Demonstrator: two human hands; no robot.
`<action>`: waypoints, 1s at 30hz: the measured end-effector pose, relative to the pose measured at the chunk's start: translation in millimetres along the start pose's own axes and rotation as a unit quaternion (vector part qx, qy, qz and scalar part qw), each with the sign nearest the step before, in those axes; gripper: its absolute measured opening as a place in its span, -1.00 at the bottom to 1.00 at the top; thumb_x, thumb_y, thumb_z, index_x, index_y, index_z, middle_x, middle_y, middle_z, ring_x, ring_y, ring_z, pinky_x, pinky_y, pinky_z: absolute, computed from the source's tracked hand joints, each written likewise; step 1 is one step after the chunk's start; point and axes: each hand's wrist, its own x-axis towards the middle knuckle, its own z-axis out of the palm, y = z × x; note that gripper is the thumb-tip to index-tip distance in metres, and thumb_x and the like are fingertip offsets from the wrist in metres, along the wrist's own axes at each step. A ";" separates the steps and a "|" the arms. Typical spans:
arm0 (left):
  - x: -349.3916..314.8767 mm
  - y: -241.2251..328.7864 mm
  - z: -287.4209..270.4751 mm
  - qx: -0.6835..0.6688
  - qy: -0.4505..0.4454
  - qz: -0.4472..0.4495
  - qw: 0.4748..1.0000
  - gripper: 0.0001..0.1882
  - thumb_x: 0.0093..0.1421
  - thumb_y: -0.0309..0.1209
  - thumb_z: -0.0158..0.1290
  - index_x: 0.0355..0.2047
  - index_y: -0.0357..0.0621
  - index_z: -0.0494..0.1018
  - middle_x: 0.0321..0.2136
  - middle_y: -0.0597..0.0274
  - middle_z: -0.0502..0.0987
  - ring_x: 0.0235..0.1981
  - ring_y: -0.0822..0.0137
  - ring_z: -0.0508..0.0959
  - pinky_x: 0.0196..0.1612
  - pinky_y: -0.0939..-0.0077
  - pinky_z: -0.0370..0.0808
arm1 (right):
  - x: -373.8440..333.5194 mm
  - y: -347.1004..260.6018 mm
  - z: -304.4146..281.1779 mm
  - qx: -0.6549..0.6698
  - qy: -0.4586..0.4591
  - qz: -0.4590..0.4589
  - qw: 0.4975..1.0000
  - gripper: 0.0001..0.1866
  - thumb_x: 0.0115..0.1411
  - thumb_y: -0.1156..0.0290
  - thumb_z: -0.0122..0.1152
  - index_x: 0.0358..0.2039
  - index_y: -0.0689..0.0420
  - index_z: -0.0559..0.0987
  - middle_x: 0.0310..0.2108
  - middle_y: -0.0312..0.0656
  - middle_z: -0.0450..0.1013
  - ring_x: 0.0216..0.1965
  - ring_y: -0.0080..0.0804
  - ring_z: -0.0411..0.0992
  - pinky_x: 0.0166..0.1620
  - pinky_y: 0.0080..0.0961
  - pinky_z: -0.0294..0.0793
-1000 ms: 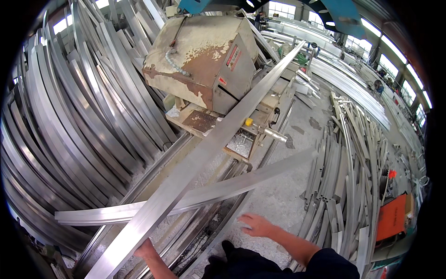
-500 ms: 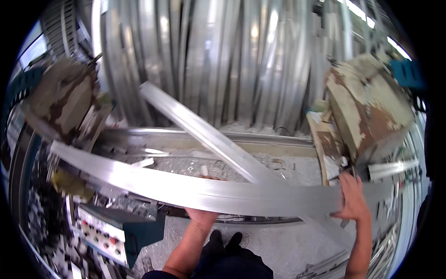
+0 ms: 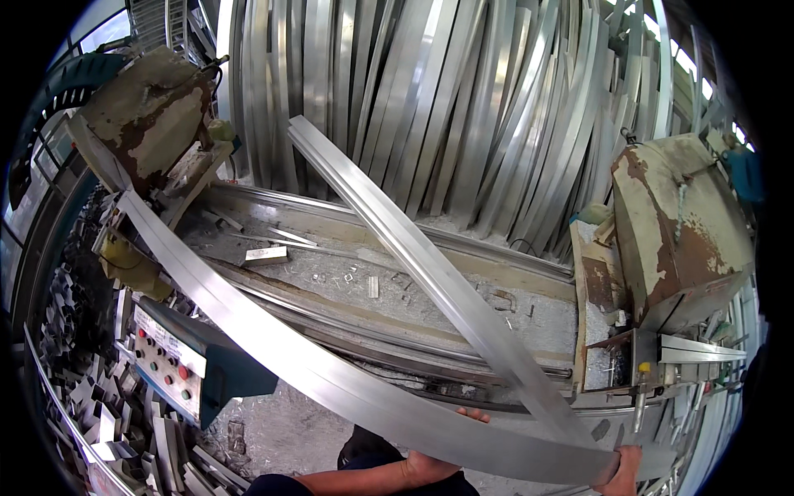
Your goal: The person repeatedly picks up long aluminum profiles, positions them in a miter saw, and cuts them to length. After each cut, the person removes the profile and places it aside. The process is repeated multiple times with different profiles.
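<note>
A long, flat silver metal profile runs from the far left down to the near right. My left hand is wrapped round it from below, with fingertips showing over its far edge. Close to its right end, my right hand grips the profile. A second metal profile lies diagonally across the machine bed and passes beneath the held one near my right hand. The far left end of the held piece is beside the left machine head.
Many metal bars stand upright behind the bed, which is strewn with scraps. A worn machine housing stands at right. A control box with buttons is at near left, beside a heap of offcuts.
The held profile's right end has come down toward me, so it now slants more steeply. Both hands have moved nearer my body, and my view has shifted. Both hands still hold it.
</note>
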 end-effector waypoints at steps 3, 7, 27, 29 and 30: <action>14.1 -43.6 -18.0 0.048 -0.020 -0.001 0.999 -0.46 0.27 -0.03 -0.20 0.03 -0.23 0.34 -0.04 0.12 0.45 0.17 0.10 0.33 0.36 0.18 0.15 | -31.6 76.6 37.8 -0.017 0.031 0.000 0.999 -0.30 -0.35 0.12 0.53 -0.17 0.17 0.48 -0.23 0.08 0.40 -0.05 0.16 0.30 0.04 0.05 0.23; 48.6 -65.5 -89.8 -0.062 0.033 -0.068 0.995 -0.45 0.26 -0.01 -0.18 0.02 -0.22 0.37 0.04 0.08 0.44 0.12 0.04 0.38 0.34 0.09 0.15 | -85.8 141.7 102.0 -0.064 0.041 0.004 0.997 -0.40 -0.32 0.16 0.48 -0.25 0.16 0.50 -0.29 0.08 0.42 -0.14 0.17 0.34 -0.03 0.09 0.27; 162.8 121.9 -139.6 0.769 0.327 0.147 0.530 -0.53 0.30 -0.01 -0.08 -0.06 -0.18 0.38 -0.38 0.12 0.54 -0.46 0.27 0.53 -0.45 0.37 0.48 | 9.2 40.0 344.7 0.100 0.063 0.176 0.977 -0.37 -0.37 0.31 0.35 -0.14 0.08 0.46 -0.20 -0.06 0.36 -0.03 -0.08 0.31 0.09 -0.04 0.14; 149.8 115.6 -125.3 0.783 0.326 0.077 0.524 -0.61 0.30 -0.09 -0.04 -0.14 -0.19 0.39 -0.51 0.18 0.51 -0.57 0.31 0.52 -0.55 0.45 0.45 | 34.3 36.6 344.2 0.118 0.067 0.168 0.976 -0.33 -0.37 0.32 0.34 -0.10 0.09 0.45 -0.17 -0.06 0.34 -0.03 -0.08 0.31 0.14 0.01 0.11; 149.9 118.0 -115.6 0.790 0.334 0.039 0.513 -0.65 0.30 -0.12 -0.04 -0.18 -0.19 0.40 -0.56 0.20 0.49 -0.62 0.33 0.51 -0.61 0.50 0.41 | 52.3 23.1 345.4 0.114 0.080 0.171 0.975 -0.30 -0.37 0.33 0.34 -0.07 0.09 0.44 -0.15 -0.06 0.33 -0.02 -0.08 0.31 0.16 0.03 0.08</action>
